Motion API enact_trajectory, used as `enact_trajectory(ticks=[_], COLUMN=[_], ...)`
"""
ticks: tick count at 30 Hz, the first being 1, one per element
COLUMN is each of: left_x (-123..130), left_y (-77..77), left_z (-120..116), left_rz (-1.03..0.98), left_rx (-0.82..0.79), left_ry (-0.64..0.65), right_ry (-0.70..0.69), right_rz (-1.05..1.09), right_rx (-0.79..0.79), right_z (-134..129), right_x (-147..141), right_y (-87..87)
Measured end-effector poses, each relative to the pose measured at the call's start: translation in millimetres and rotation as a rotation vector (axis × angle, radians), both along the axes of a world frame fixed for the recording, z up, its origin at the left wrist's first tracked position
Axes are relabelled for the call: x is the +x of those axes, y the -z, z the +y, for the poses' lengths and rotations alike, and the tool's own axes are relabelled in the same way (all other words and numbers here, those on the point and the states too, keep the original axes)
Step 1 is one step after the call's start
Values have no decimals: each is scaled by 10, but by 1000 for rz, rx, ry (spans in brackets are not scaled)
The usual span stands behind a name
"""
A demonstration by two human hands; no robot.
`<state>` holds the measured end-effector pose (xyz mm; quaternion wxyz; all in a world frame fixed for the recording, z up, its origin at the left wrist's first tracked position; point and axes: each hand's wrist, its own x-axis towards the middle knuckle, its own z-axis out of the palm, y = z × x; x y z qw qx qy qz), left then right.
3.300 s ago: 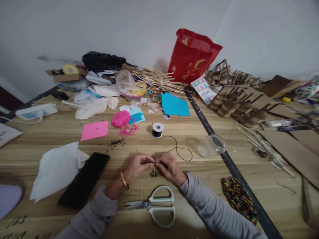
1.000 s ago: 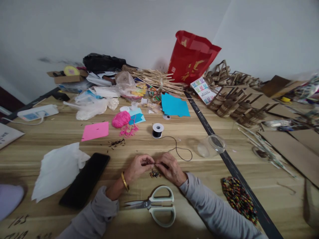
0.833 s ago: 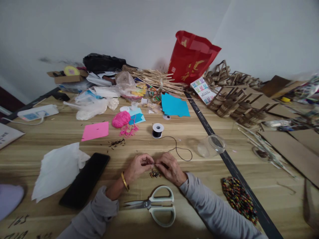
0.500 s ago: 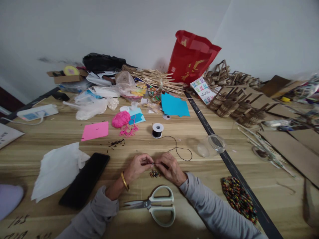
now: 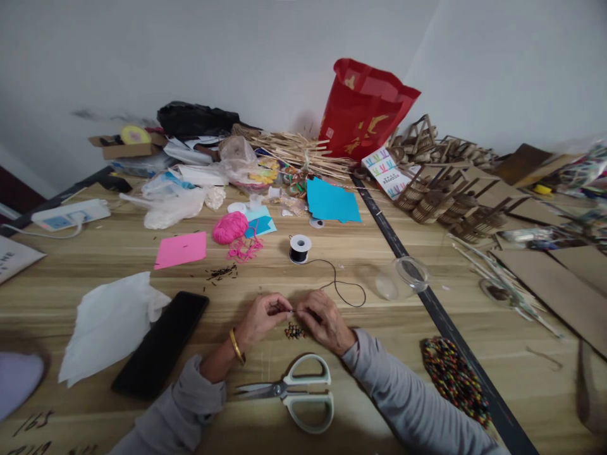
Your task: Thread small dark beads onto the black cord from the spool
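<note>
Both hands meet over the wooden table, fingertips almost touching. My left hand (image 5: 263, 316), with a gold bangle at the wrist, is closed in a pinch; what it holds is too small to make out. My right hand (image 5: 322, 318) pinches the black cord (image 5: 335, 278), which loops on the table and runs back to a white-flanged spool (image 5: 300, 249). A small cluster of dark and brown beads (image 5: 294, 330) lies just below the fingertips. Nearer me, scissors (image 5: 294, 390) with pale handles lie with blades pointing left.
A black phone (image 5: 161, 344) and white tissue (image 5: 107, 322) lie left. Multicoloured beads (image 5: 455, 379) form a pile at right, near a clear round container (image 5: 411, 274). Pink yarn (image 5: 230, 227), blue paper (image 5: 333, 200), small woven baskets (image 5: 429, 201) and a red bag (image 5: 365, 110) stand farther back.
</note>
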<state>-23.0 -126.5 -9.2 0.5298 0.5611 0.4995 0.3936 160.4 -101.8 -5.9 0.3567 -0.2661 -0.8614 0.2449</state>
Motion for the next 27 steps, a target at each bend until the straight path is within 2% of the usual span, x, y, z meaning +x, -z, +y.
enact_trajectory(ticks=[27], left_x=[1], left_y=[-12], left_z=[5], left_rz=[1], left_rx=[-30], left_ry=[-17], right_ry=[15], right_rz=[-8], right_rx=[9], right_z=[1], right_x=[6], right_y=[16])
